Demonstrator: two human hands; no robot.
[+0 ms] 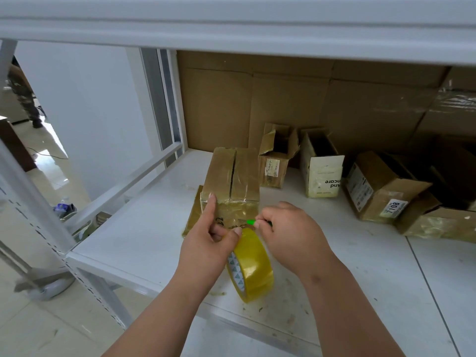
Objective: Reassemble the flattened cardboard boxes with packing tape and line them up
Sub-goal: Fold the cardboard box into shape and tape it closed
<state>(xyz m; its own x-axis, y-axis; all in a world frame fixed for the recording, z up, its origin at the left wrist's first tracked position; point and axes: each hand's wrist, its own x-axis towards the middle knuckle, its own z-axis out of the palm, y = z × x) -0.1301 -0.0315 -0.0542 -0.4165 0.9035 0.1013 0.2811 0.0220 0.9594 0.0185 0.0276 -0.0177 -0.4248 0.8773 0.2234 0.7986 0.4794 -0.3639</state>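
Bare shelf (144,228) lay open at nine o'clock; open boxes (322,171) crowded two o'clock, and the upper shelf (231,27) capped twelve.

Bright, even daylight from the left; soft shadows, wide-angle edge bending.

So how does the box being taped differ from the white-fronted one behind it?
The box being taped is plain brown, glossy with tape, and its top flaps are closed with a slit between them; the left hand presses its front. The white-fronted box carries printed lettering, stands untouched farther back, and its top is open, showing a dark inside. Both are small cardboard boxes standing on the white shelf.
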